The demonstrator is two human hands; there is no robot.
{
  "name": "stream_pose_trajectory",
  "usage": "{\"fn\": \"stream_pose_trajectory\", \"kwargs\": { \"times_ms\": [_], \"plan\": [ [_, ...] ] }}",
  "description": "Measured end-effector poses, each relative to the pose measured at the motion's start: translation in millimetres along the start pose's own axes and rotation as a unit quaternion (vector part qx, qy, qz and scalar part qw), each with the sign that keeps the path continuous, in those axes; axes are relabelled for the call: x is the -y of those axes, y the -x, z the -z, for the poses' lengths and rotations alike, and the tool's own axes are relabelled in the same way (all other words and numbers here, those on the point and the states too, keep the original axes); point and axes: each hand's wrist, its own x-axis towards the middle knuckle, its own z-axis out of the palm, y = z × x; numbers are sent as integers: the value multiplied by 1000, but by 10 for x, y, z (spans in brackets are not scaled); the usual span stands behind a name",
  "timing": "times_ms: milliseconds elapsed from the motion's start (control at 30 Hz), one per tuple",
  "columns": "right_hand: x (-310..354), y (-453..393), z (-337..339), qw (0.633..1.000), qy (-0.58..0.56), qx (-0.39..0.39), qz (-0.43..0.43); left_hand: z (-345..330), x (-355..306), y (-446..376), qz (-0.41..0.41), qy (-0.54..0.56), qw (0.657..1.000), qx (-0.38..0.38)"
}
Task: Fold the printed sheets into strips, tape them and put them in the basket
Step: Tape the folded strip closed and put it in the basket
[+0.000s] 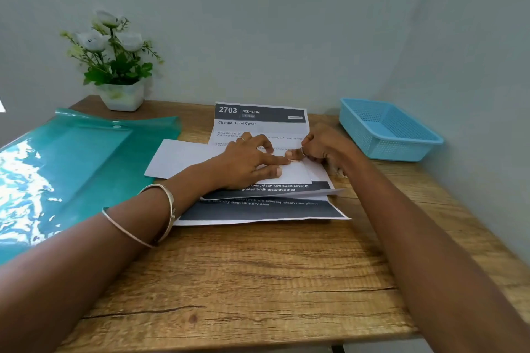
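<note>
A folded white strip of paper (183, 156) lies across a stack of printed sheets (259, 119) in the middle of the wooden table. My left hand (249, 162) presses flat on the strip, index finger stretched toward its right end. My right hand (321, 147) is curled at that end, thumb pressing the paper beside a small piece of tape (296, 161); whether a tape roll sits in the fist is hidden. A blue plastic basket (401, 149) stands at the back right with nothing visible inside.
A teal plastic folder (86, 157) covers the table's left side. A white pot with artificial flowers (122, 94) stands at the back left corner. Grey walls close in behind and on the right. Bare wood stretches along the table's front (243, 281).
</note>
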Motion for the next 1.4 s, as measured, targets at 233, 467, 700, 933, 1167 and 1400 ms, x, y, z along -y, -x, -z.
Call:
{"fn": "stream_pose_trajectory", "kwargs": {
  "times_ms": [233, 467, 700, 933, 1167, 1400],
  "plan": [
    [6, -70, -58, 991, -121, -13, -59, 13, 3, -15, -5, -8, 1000, 11],
    [-105, -149, -114, 991, -108, -76, -19, 10, 6, -3, -8, -5, 1000, 10],
    [-195, -159, 72, 981, 139, 43, 130, 49, 33, 25, 8, 123, 989, -84],
    [-43, -73, 55, 964, 188, 77, 174, 159, 92, 83, 131, 342, 906, -213],
    [-61, -126, 113, 957, 188, 149, 163, 411, 362, 181, 164, 200, 943, -212],
    [-60, -210, 106, 958, 190, 139, 167, 433, 468, 171, 172, -48, 984, 0]
  ]
}}
